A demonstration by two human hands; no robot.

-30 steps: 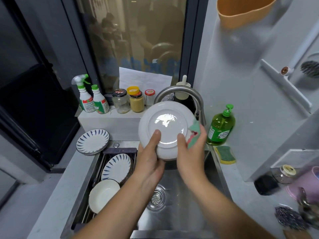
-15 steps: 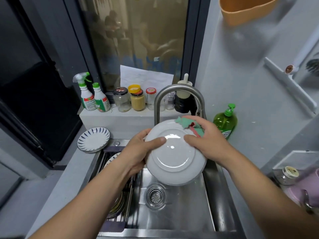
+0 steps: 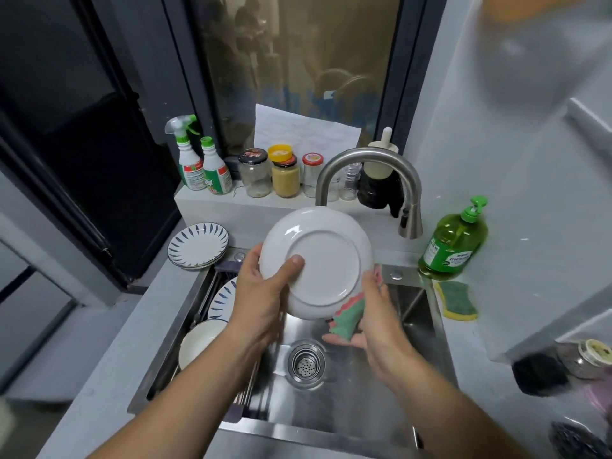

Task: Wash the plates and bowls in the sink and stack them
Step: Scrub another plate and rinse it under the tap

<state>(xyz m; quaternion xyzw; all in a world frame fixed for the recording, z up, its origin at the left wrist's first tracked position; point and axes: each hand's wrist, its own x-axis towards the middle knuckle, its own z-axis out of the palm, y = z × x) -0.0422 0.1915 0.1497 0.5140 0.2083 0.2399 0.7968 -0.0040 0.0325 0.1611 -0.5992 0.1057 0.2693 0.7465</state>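
The white plate (image 3: 323, 260) has been turned over; its underside now faces the camera. The right hand (image 3: 374, 323), holding the green cloth (image 3: 347, 318), has moved from the plate's top rim to its lower right edge.

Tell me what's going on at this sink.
A person is washing a white plate over the sink, underside toward the camera. The left hand grips its left edge; the right hand holds a green-and-pink cloth at its lower right rim. Some patterned plates are stacked on the left counter; more dishes sit in the sink rack.
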